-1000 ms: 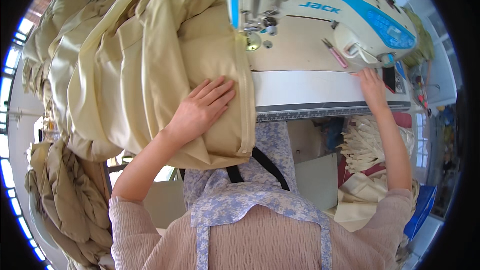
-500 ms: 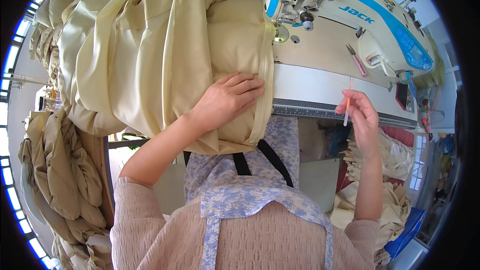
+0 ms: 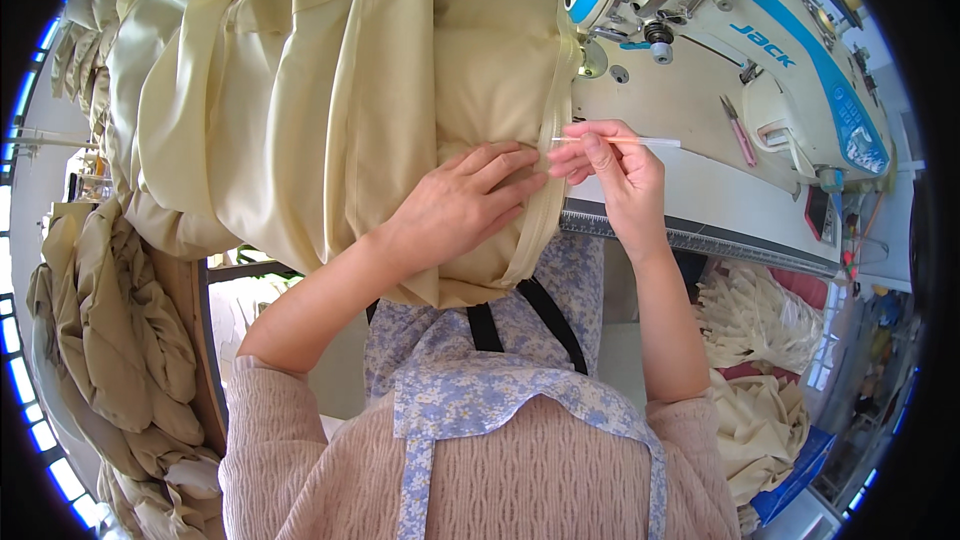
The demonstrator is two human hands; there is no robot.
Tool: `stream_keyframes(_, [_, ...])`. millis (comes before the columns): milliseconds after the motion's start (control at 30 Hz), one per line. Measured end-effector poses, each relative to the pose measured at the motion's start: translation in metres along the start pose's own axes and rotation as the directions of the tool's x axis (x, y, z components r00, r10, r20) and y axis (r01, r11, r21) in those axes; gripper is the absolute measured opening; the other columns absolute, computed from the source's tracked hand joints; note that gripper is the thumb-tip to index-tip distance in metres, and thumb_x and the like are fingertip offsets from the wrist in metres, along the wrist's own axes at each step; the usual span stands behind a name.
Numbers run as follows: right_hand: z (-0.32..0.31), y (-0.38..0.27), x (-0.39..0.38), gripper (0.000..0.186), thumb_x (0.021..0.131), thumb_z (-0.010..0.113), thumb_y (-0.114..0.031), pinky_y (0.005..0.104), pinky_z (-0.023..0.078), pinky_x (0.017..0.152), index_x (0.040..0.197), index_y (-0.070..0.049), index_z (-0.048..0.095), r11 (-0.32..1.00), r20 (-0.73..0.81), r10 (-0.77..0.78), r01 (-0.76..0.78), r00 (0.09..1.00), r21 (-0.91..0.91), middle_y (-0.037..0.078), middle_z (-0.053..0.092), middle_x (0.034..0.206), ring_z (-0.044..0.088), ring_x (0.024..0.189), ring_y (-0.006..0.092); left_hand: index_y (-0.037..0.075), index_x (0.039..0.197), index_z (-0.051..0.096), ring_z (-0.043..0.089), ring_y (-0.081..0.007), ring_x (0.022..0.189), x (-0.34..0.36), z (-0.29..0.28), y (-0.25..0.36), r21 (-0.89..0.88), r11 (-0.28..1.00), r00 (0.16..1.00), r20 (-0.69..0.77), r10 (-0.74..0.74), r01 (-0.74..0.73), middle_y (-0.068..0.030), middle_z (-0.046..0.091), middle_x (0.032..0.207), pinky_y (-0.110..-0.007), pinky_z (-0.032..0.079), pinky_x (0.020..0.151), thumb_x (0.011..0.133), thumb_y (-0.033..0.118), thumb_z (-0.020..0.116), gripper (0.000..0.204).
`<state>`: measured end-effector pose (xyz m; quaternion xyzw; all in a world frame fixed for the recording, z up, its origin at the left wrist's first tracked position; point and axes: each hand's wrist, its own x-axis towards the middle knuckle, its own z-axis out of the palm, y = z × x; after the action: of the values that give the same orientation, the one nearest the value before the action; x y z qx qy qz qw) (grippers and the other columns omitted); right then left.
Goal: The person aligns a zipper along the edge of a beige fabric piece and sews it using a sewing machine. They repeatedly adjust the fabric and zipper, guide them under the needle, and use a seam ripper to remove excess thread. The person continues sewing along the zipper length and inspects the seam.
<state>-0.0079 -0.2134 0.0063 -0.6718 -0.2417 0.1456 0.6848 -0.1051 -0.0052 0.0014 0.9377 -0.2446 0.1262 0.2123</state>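
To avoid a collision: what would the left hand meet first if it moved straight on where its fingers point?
Probably the right hand, just ahead of the left hand at the edge of the beige fabric; its height is unclear.

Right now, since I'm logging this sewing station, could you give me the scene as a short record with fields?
Left hand: resting spread on the beige fabric
Right hand: holding a slim pen-like tool, orange and clear
Tool tip: by the fabric's right edge; contact cannot be told
Machine: white-and-blue sewing machine, right of the fabric
Lying on machine bed: small pink-handled tool
Table front: ruler strip along the edge
Worn: blue floral apron
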Motion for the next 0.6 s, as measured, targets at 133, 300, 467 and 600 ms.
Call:
stream_keyframes(133, [0.008, 0.019, 0.002, 0.022, 0.11, 0.055, -0.018, 0.022, 0.05, 0.067, 0.107, 0.001, 0.066, 0.984, -0.04, -0.118, 0.111, 0.992, -0.143, 0.005, 0.07, 0.096, 0.059, 0.075, 0.0073, 0.012, 0.137, 0.065, 0.057, -0.0299, 0.129, -0.004, 0.001, -0.001, -0.013, 1.0, 1.0, -0.02, -0.011, 0.01, -0.0086, 0.057, 0.138, -0.04, 0.057, 0.095, 0.088, 0.013, 0.073, 0.05])
stream_keyframes(300, [0.01, 0.025, 0.0, 0.02, 0.107, 0.058, -0.014, 0.0267, 0.05, 0.065, 0.096, 0.001, 0.065, 0.976, -0.019, -0.07, 0.064, 0.997, -0.208, 0.006, 0.069, 0.087, 0.061, 0.072, 0.0112, 0.013, 0.138, 0.065, 0.058, -0.0298, 0.126, -0.003, -0.001, 0.0, -0.025, 1.0, 1.0, -0.021, -0.018, 0.018, -0.0092, 0.057, 0.135, -0.039, 0.059, 0.091, 0.087, 0.013, 0.073, 0.051])
stream_keyframes(467, [0.012, 0.024, 0.001, 0.018, 0.107, 0.058, -0.012, 0.0305, 0.051, 0.066, 0.096, 0.0, 0.064, 0.928, 0.044, -0.159, 0.164, 0.986, -0.334, 0.009, 0.068, 0.087, 0.063, 0.071, 0.018, 0.012, 0.13, 0.067, 0.057, -0.0245, 0.124, -0.002, 0.0, 0.0, 0.015, 1.0, 0.998, -0.055, -0.009, 0.01, -0.006, 0.057, 0.131, -0.035, 0.059, 0.089, 0.086, 0.016, 0.074, 0.044])
stream_keyframes(600, [0.014, 0.021, 0.003, 0.015, 0.106, 0.059, -0.011, 0.032, 0.052, 0.067, 0.096, 0.0, 0.064, 0.905, 0.06, -0.18, 0.189, 0.982, -0.381, 0.01, 0.068, 0.087, 0.065, 0.073, 0.0212, 0.012, 0.13, 0.068, 0.057, -0.0236, 0.124, -0.003, 0.002, -0.001, 0.023, 1.0, 0.998, -0.059, -0.007, 0.009, -0.0054, 0.058, 0.131, -0.034, 0.059, 0.088, 0.086, 0.016, 0.074, 0.044])
